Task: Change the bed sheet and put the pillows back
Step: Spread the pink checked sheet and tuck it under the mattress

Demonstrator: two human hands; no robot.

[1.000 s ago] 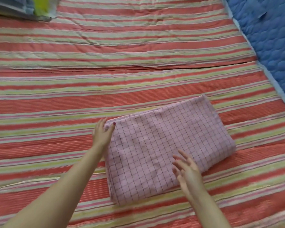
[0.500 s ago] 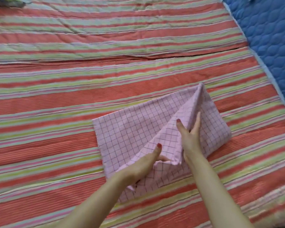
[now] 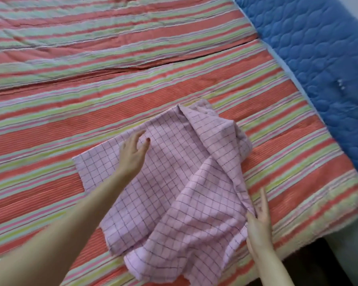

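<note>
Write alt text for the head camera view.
A person unfolds a pink checked sheet on a striped mattress: the left hand rests flat on it, the right hand holds its near-right edge. A blue quilted cover lies at right.

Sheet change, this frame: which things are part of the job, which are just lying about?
Part of the job:
- pink checked sheet, partly unfolded
- striped mattress pad under it
- left hand, resting flat on the sheet
- right hand, at the sheet's right edge

Lying about:
- blue quilted cover, off to the right
</note>
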